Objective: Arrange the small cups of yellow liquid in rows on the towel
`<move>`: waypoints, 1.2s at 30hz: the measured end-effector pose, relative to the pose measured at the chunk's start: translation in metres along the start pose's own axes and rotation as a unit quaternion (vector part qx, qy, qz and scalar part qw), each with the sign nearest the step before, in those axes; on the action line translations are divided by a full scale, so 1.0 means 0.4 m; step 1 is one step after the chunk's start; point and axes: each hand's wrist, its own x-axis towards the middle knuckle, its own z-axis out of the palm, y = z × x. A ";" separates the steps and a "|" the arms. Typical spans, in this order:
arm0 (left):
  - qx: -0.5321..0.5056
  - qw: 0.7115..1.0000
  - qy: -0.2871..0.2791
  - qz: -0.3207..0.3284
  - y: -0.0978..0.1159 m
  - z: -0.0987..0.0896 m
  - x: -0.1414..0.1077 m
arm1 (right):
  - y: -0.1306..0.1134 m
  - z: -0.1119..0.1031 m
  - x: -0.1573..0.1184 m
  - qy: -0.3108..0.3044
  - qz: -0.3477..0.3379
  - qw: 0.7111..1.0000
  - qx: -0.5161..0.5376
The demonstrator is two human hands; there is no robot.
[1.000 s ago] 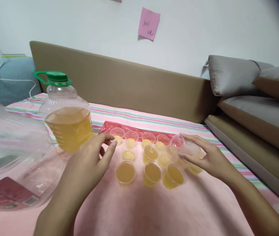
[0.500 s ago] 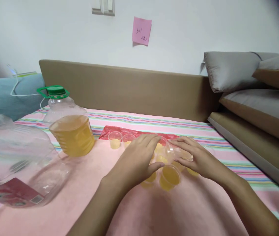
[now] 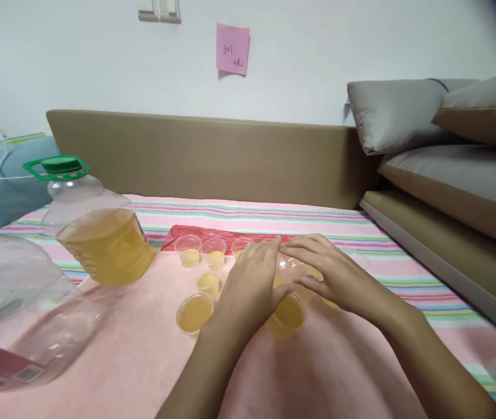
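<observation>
Clear plastic cups of yellow liquid stand in rows on the pink cloth, among them a front-left cup (image 3: pixel 195 315), a small cup (image 3: pixel 208 284) behind it and a front cup (image 3: pixel 289 314) beneath my hands. My left hand (image 3: pixel 254 279) hovers over the middle cups, fingers stretched and thumb apart, hiding some of them. Between the thumb and fingers of my right hand (image 3: pixel 333 270) lies what looks like a sideways stack of clear plastic cups (image 3: pixel 288 265). Its open end points toward my left hand, and my palm covers much of it.
A large green-capped jug (image 3: pixel 108 244) of yellow liquid stands at left. Nearer is another clear jug (image 3: pixel 56 326) with a red label. Red plastic film (image 3: pixel 169 237) lies behind the cups. Grey cushions (image 3: pixel 405 113) are piled at right, and a brown headboard (image 3: pixel 208 157) closes off the back.
The view has shifted, so the jugs and cups sit farther left. My left hand has moved right relative to the cups, uncovering the two at front left. My right hand stays close beside it.
</observation>
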 end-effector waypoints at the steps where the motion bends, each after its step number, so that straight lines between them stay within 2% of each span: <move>1: 0.001 1.000 0.001 -0.003 0.000 0.005 0.001 | -0.004 -0.003 0.002 0.001 0.001 1.000 0.000; 9: -0.021 0.999 0.015 -0.032 -0.016 0.016 0.005 | -0.012 0.011 0.014 0.030 0.005 1.000 -0.005; 14: -0.040 0.998 0.015 -0.039 -0.016 -0.003 0.002 | -0.005 0.015 0.009 0.090 0.080 0.993 0.012; 19: -0.045 0.998 0.012 -0.051 -0.010 -0.020 -0.004 | -0.009 0.006 0.001 0.100 0.149 0.979 0.098; 27: -0.015 0.998 0.000 -0.057 -0.022 -0.018 -0.008 | -0.028 -0.001 0.000 0.077 0.134 0.980 0.123; 36: -0.047 0.997 0.010 -0.053 -0.027 -0.004 -0.008 | -0.011 -0.019 0.001 0.057 0.096 0.992 0.060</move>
